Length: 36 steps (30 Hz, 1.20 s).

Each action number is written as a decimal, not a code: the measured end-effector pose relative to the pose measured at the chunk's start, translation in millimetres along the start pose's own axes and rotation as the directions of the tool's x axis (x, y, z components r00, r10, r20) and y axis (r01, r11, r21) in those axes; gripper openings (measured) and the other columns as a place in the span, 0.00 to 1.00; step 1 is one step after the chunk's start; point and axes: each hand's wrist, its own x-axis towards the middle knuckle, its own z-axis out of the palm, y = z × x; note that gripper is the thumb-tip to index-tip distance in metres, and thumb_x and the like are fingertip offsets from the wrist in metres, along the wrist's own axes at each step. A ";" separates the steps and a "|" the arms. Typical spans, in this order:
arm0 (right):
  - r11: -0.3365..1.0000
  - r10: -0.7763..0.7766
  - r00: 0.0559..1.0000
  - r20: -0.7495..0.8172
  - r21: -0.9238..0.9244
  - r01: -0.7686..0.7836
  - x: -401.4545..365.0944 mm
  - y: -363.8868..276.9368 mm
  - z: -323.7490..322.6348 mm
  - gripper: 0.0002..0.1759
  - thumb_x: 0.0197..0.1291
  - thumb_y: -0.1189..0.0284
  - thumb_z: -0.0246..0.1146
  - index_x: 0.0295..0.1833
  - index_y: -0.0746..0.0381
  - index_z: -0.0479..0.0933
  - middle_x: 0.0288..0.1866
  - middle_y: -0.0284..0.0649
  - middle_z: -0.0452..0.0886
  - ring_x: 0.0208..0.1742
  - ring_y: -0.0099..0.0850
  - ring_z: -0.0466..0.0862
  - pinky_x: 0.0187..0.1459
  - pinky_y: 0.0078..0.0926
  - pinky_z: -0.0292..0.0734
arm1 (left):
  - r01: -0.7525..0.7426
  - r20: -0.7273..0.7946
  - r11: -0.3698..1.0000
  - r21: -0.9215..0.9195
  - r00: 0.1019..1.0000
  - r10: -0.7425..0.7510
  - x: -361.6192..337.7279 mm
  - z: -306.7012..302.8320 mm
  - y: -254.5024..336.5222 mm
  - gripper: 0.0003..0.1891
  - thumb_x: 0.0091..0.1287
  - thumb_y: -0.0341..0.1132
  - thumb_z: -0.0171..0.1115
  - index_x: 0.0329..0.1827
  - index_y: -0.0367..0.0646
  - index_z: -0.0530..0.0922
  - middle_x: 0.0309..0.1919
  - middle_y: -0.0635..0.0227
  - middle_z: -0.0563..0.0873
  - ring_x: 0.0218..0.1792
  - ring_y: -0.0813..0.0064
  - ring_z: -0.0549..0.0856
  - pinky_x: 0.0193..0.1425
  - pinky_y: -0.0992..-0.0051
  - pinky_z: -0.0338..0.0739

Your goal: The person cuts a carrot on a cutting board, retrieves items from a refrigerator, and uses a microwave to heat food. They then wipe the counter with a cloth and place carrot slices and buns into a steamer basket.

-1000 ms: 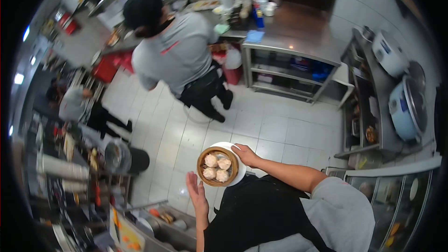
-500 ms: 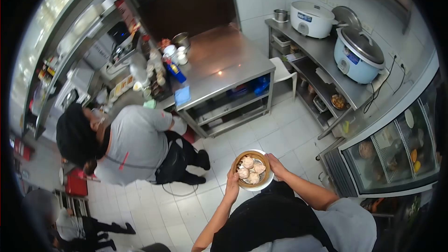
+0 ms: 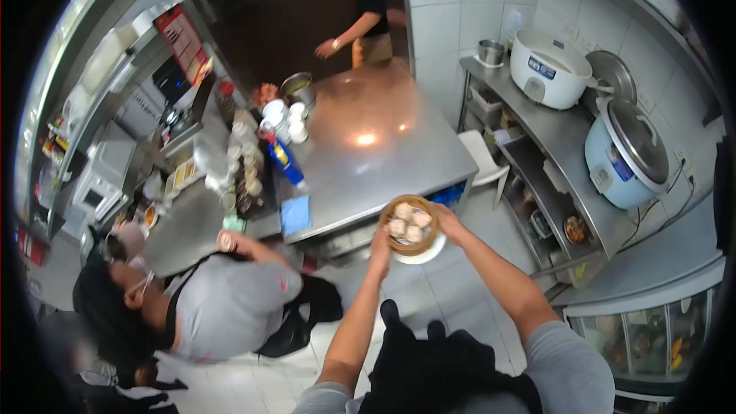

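A round bamboo steamer with several pale, pleated dumplings in it sits on a white plate. The plate's rim shows below and to the right of the steamer. At its left side, my left hand grips the steamer, fingers closed along the edge. My right hand is closed at the opposite edge; whether it also holds the plate is partly hidden. Both arms reach forward, with the steamer just in front of the near edge of the steel table.
A co-worker in grey stands at the left counter. Another person in black is beyond the table. Cups, a blue bottle and a blue cloth lie leftward. Rice cookers and a glass-front fridge are rightward.
I have moved closer to the steel table, with the steamer and plate held farther out. A person has appeared in the dark opening beyond the table. The grey-clad co-worker's arm now reaches over the counter.
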 end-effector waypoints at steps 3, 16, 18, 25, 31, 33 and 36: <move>0.996 -0.058 0.993 0.099 -0.059 0.064 109.9 -28.0 43.0 0.30 0.77 0.52 0.51 0.64 0.67 0.79 0.64 0.55 0.82 0.66 0.44 0.80 0.68 0.36 0.71 | 0.062 0.050 0.994 -0.090 0.997 -0.058 104.6 -46.0 21.4 0.32 0.82 0.56 0.45 0.75 0.39 0.70 0.68 0.61 0.78 0.69 0.70 0.73 0.75 0.67 0.63; 0.885 -0.108 0.914 -0.390 -0.457 -0.090 -32.8 208.2 -235.5 0.18 0.65 0.63 0.69 0.52 0.65 0.81 0.51 0.51 0.83 0.52 0.45 0.84 0.57 0.38 0.78 | 0.012 -0.204 0.998 -0.064 0.979 -0.025 228.7 -192.2 64.5 0.47 0.75 0.73 0.37 0.85 0.45 0.53 0.82 0.45 0.57 0.82 0.52 0.57 0.83 0.54 0.50; 0.841 0.044 0.894 -0.445 -0.467 -0.274 -115.8 263.6 -281.5 0.17 0.66 0.61 0.68 0.49 0.65 0.81 0.43 0.47 0.85 0.45 0.41 0.85 0.48 0.36 0.80 | -0.011 -0.150 1.000 0.008 0.989 0.012 216.3 -199.4 66.4 0.51 0.72 0.76 0.36 0.86 0.47 0.47 0.84 0.42 0.48 0.84 0.45 0.47 0.83 0.49 0.43; 0.880 0.397 0.698 -0.596 0.033 -0.473 -283.2 186.9 -280.5 0.15 0.67 0.66 0.67 0.53 0.63 0.78 0.39 0.38 0.81 0.40 0.29 0.83 0.40 0.30 0.82 | -0.152 -0.358 0.976 0.156 0.912 0.200 169.2 -142.8 62.3 0.42 0.76 0.69 0.46 0.81 0.46 0.59 0.76 0.46 0.66 0.78 0.53 0.65 0.77 0.49 0.59; 0.661 -0.728 0.297 -0.618 -0.748 0.065 -374.3 -111.4 -339.3 0.21 0.74 0.76 0.58 0.69 0.65 0.70 0.73 0.47 0.71 0.70 0.36 0.74 0.69 0.34 0.68 | -0.374 -0.240 0.886 0.275 0.865 0.440 54.2 10.7 -41.7 0.13 0.79 0.39 0.56 0.50 0.36 0.77 0.36 0.65 0.86 0.34 0.73 0.83 0.39 0.70 0.78; 0.433 -0.855 -0.215 -0.472 -0.877 0.207 -437.4 -181.7 -366.8 0.23 0.72 0.80 0.58 0.71 0.66 0.71 0.76 0.56 0.68 0.73 0.48 0.74 0.67 0.43 0.74 | -0.092 0.169 0.921 0.380 0.985 0.028 -36.8 96.4 -70.8 0.16 0.80 0.45 0.54 0.52 0.38 0.75 0.36 0.62 0.85 0.36 0.72 0.85 0.38 0.71 0.82; 0.148 -0.848 -0.530 -0.006 -0.963 -0.226 -561.7 -266.3 -377.0 0.26 0.69 0.82 0.58 0.71 0.75 0.66 0.72 0.63 0.71 0.68 0.54 0.78 0.61 0.49 0.83 | -0.074 0.898 0.944 0.323 0.339 -0.281 -127.3 161.9 -217.5 0.15 0.78 0.39 0.56 0.50 0.34 0.81 0.41 0.57 0.88 0.42 0.64 0.89 0.46 0.67 0.85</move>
